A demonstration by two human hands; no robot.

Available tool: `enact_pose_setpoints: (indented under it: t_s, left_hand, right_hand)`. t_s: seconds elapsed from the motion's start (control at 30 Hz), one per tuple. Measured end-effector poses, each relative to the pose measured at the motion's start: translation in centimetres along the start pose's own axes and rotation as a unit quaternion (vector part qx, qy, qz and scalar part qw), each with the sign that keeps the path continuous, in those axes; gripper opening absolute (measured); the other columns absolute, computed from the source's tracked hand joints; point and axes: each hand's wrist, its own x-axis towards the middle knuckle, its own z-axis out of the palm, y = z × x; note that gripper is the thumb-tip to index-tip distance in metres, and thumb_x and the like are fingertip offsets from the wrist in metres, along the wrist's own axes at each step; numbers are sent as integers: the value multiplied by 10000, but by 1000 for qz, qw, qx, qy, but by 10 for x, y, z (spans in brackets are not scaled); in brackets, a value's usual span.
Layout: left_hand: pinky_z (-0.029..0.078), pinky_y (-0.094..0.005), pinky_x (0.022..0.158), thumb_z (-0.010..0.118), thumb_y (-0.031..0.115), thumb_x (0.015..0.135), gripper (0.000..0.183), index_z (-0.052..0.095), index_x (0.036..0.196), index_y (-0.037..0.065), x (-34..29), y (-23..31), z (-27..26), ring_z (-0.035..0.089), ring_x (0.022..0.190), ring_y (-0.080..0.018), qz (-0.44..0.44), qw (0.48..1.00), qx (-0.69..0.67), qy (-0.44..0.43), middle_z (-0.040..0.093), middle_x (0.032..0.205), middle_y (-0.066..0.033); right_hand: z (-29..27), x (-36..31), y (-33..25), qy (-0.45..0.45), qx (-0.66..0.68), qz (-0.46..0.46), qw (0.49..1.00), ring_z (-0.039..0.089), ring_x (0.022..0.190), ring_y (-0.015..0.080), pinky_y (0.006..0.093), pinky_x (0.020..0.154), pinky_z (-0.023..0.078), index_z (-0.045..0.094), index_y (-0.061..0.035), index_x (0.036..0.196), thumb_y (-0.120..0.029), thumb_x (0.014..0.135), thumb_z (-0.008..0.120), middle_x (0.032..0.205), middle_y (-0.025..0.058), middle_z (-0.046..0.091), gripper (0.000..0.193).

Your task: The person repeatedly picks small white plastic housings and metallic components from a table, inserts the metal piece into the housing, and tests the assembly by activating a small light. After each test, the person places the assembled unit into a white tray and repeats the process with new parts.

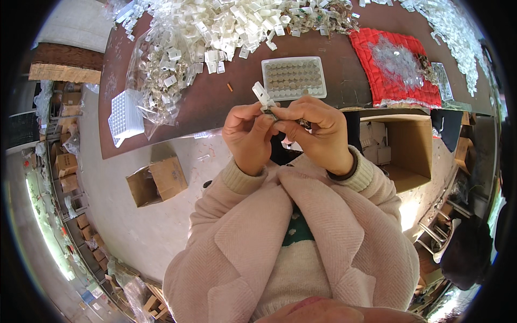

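Just over the table's near edge, my left hand (247, 137) and my right hand (319, 129) meet with fingertips pinched together. Between them a small white plastic piece (262, 92) sticks up, tilted to the left. At its lower end sits a small dark, metallic-looking part (271, 113), mostly covered by my fingers; its exact kind cannot be made out. Behind my hands lies a shallow white tray (322, 78) holding rows of small round greyish pieces.
A large heap of white plastic pieces (231, 27) covers the back of the brown table (215, 102). Small metallic parts in a clear bag (167, 89) lie left, beside stacked white trays (126, 118). A red cloth (379, 67) bears clear pieces. Cardboard boxes (168, 177) (409, 153) stand below.
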Motion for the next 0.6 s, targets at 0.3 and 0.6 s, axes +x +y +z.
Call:
enact_pose_setpoints:
  t_s: [0.3, 0.6]
  left_hand:
    - [459, -211, 511, 636, -23, 952, 184, 618, 1131, 12, 4, 10, 4, 607, 644, -118, -73, 997, 6, -1, 710, 958, -117]
    - [416, -199, 474, 625, -16, 962, 218, 620, 1179, -33, 6, 22, 10, 596, 600, -113, -109, 986, 123, 9, 714, 937, -111]
  right_hand:
    - [-6, 9, -6, 10, -248, -182, 951, 666, 841, 216, 305, 725, 548, 749, -21, 1065, 77, 772, 765, 905, 89, 694, 309]
    - [-9, 10, -2, 8, -284, -211, 935, 616, 847, 291, 366, 804, 523, 735, -41, 1049, 60, 761, 741, 901, 70, 691, 305]
